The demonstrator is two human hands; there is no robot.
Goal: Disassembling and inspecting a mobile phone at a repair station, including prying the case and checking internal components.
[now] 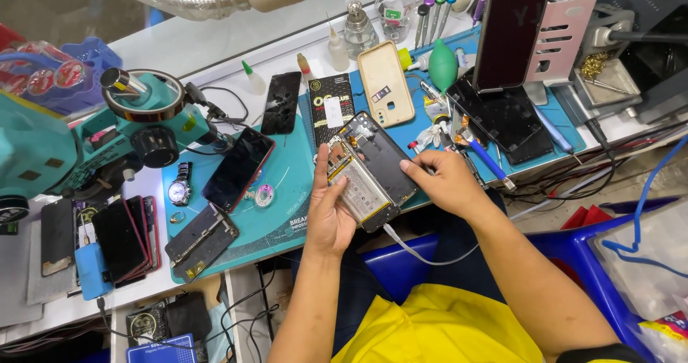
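Both hands, left [328,216] and right [446,184], clamp the opened smartphone [371,171] over the tabletop [215,55] edge. A slip may strain its attached white cable [416,252] or drop the phone.

opened phone [373,168] on the mat [287,212] between both hands, wristwatch [179,189] left, upright phone [510,30] behind right

We hold an opened phone [369,169] with its back cover off, its insides facing up: a pale silvery battery fills the lower half, with dark boards and a small orange strip above. It lies tilted diagonally over the counter's [279,205] near edge, a white cable [416,250] trailing from its lower end.
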